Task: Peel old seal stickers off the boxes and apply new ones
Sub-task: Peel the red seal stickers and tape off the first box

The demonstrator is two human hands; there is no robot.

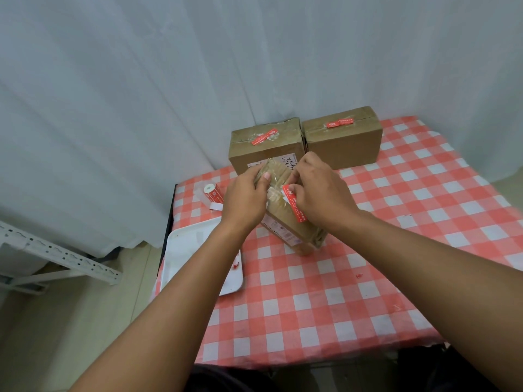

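Note:
A brown cardboard box (294, 222) wrapped in clear tape stands tilted on the checked table. My left hand (243, 196) grips its upper left edge, thumb on the top face. My right hand (319, 190) pinches the lifted end of a red seal sticker (294, 206) that runs across the box's top; the rest of the sticker lies on the box. Two more brown boxes stand behind: one (266, 145) with a torn red sticker (264, 137) on top, one (343, 137) with a red sticker (341, 123) on top.
A roll of red stickers (212, 192) lies at the table's left edge. A white tray (186, 250) with red scraps sits at the front left. Small red bits (358, 275) lie on the red-and-white cloth (396, 222). A white curtain hangs behind; a metal rack (56, 256) stands left.

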